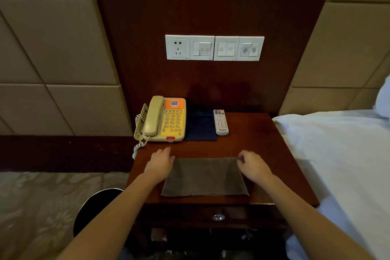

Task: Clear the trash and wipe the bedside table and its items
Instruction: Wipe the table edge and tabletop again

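Note:
A grey-brown cloth [204,177] lies spread flat on the front half of the dark wooden bedside table [253,133]. My left hand [161,160] rests at the cloth's far left corner, fingers stretched forward on the wood and thumb touching the corner. My right hand [252,164] is at the far right corner, its curled fingers and thumb pinching the cloth's edge. At the back of the table stand a beige and yellow telephone [163,120], a dark blue folder [200,125] and a white remote control [220,122].
A black bin [92,207] stands on the patterned carpet left of the table. A bed with white sheets [337,154] borders the table's right side. Wall switches and a socket [214,48] sit above. A drawer knob [218,217] is below the tabletop.

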Motion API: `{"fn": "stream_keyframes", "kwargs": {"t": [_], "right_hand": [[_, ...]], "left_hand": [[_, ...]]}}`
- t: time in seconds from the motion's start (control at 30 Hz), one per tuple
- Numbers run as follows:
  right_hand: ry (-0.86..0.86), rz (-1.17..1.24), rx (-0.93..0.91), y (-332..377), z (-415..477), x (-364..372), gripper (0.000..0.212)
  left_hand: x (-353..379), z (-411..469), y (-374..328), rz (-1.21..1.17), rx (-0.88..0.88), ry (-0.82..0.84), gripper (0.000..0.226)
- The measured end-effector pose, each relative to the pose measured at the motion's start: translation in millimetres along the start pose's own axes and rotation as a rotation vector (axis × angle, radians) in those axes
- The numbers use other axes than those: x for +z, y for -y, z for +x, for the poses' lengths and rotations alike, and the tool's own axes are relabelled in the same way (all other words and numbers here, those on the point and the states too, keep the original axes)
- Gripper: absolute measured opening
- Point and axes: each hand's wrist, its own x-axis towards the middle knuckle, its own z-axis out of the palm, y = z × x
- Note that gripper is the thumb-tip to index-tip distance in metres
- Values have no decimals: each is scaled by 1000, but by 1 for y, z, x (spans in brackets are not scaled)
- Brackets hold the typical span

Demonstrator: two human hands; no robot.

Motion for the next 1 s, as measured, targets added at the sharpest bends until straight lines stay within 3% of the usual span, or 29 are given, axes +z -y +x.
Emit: {"fn": "stream_keyframes", "kwargs": {"t": [0.07,0.13,0.27,0.47,0.57,0.67,0.8,0.87,1.0], "right_hand": [[32,20,44,3,14,4,41],[64,3,75,6,22,7,41],[55,25,99,7,31,12,8],[-81,315,83,19,21,-9,12],[-206,370,17,40,8,-33,11],[-260,445,-74,76,-11,-56,10],[-208,466,-174,128,-36,-75,8],[-167,486,-176,145,-48,-83,11],[-26,622,-154,155,-67,-102,22]], "left_hand": [[4,15,-2,1,-61,26,47],[7,21,-3,54,-88,20,39],[9,26,-1,143,-52,29,17],[-16,21,-6,-262,-36,17,17],[-38,11,-24,-402,-24,-58,14],[-59,-6,-52,-611,-17,-7,14],[-77,-33,-90,-720,43,22,18],[-85,-46,-98,-666,93,-23,12],[-108,-68,-95,-775,108,-14,7]]}}
